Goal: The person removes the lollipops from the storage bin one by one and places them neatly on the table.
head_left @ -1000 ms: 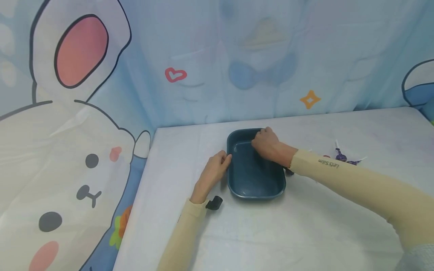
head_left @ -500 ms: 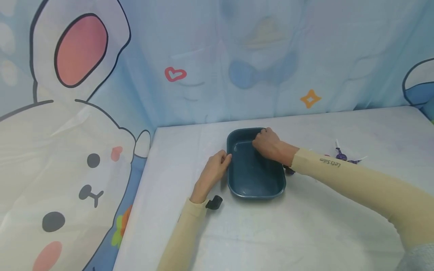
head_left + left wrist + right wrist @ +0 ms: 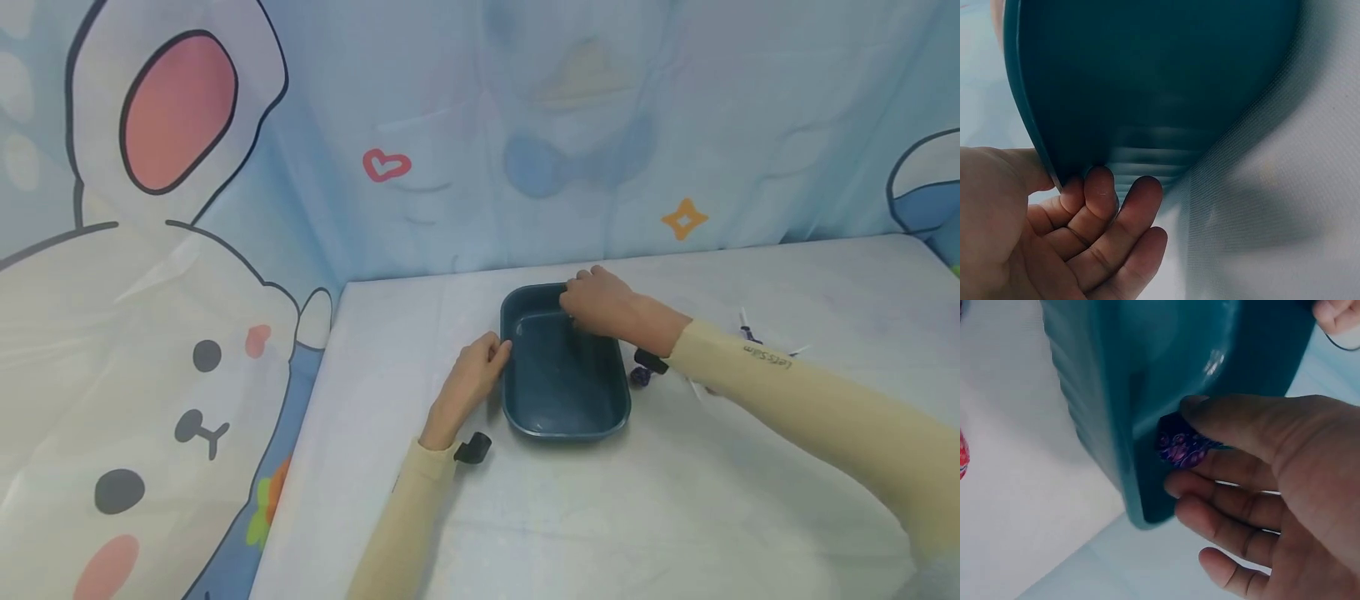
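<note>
A dark teal rectangular bin [image 3: 566, 375] stands on the white table. My left hand [image 3: 472, 375] grips its left rim, with the thumb at the edge and the fingertips against the outer wall in the left wrist view. My right hand [image 3: 600, 302] is over the bin's far right corner. In the right wrist view its thumb and fingers pinch a purple-wrapped lollipop [image 3: 1180, 442] just inside the bin wall; the hand hides this lollipop in the head view.
Beside the bin's right wall lies another purple lollipop [image 3: 640, 377]. More lollipops [image 3: 748, 333] lie farther right, partly covered by the right sleeve [image 3: 795, 400]. A red-wrapped candy [image 3: 962, 453] shows at the right wrist view's edge. A printed curtain [image 3: 465, 133] hangs behind the table.
My right hand has shifted slightly up and to the right, along the bin's far rim, uncovering more of the lollipop beside the bin. The left hand and bin stay in place.
</note>
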`<move>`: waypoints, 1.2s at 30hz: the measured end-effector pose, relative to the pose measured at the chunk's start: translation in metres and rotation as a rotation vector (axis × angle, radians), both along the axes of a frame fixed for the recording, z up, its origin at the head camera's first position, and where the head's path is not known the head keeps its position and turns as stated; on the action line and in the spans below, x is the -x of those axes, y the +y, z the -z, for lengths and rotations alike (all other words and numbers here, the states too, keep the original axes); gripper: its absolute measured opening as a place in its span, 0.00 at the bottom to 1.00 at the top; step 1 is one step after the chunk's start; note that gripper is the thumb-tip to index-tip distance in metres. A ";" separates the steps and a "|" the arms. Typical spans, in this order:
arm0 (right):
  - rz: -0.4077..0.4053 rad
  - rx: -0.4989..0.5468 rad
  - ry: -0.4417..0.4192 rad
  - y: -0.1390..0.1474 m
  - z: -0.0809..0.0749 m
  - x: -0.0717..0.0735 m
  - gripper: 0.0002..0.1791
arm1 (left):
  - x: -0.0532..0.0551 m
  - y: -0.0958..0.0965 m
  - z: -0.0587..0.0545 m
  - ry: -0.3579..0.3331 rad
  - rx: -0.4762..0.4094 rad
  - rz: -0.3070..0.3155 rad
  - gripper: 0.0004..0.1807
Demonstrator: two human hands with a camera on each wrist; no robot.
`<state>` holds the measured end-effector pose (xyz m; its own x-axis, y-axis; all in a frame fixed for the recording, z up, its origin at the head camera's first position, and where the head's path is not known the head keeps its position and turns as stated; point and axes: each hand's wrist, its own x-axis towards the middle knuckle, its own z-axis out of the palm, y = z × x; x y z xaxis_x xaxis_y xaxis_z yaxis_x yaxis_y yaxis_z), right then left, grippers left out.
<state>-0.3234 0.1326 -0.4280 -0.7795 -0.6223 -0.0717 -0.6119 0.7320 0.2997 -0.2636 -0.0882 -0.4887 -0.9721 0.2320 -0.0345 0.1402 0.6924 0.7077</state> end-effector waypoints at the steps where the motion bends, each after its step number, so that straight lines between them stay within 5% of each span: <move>1: 0.001 -0.001 -0.004 0.002 -0.002 0.000 0.08 | 0.000 0.000 0.000 -0.001 0.001 0.001 0.18; 10: 0.024 0.069 -0.065 0.019 -0.006 0.006 0.13 | 0.000 0.000 0.000 -0.008 -0.006 -0.001 0.17; 28: -0.003 0.341 -0.243 0.065 -0.025 0.007 0.07 | 0.000 0.000 0.001 -0.006 -0.002 -0.003 0.18; 36: 0.091 0.386 -0.288 0.094 -0.024 0.010 0.07 | 0.000 0.000 0.000 0.011 -0.002 0.001 0.18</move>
<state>-0.3333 0.2271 -0.4038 -0.8143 -0.5762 -0.0699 -0.5584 0.8106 -0.1764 -0.2638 -0.0887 -0.4890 -0.9721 0.2333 -0.0237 0.1485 0.6906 0.7078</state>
